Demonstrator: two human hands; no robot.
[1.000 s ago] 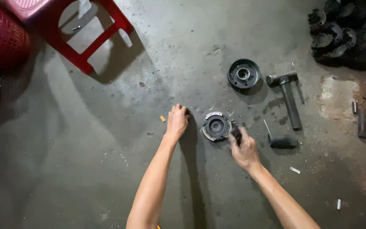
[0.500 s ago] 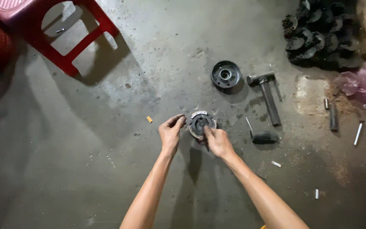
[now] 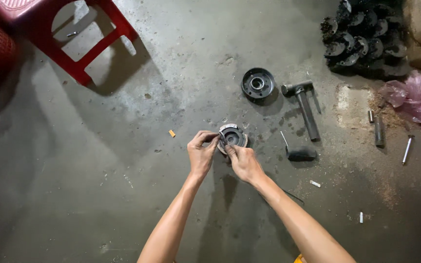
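Note:
A round grey metal part (image 3: 233, 136) with a dark centre sits on the concrete floor just in front of me. My left hand (image 3: 201, 151) pinches its left rim with the fingertips. My right hand (image 3: 242, 160) grips its lower edge from the right, thumb on the rim. Both arms reach in from the bottom of the view. Whether the part is lifted off the floor I cannot tell.
A black round hub (image 3: 258, 84) lies beyond, with a metal hammer (image 3: 304, 103) to its right and a black-handled tool (image 3: 298, 153) nearer. A pile of dark parts (image 3: 361, 39) is top right, a pink plastic bag (image 3: 411, 95) beside it, a red stool (image 3: 81, 44) top left.
My left hand moved from the bare floor onto the round part, and my right hand closed in on it too. The view has shifted, so everything sits further left and lower.

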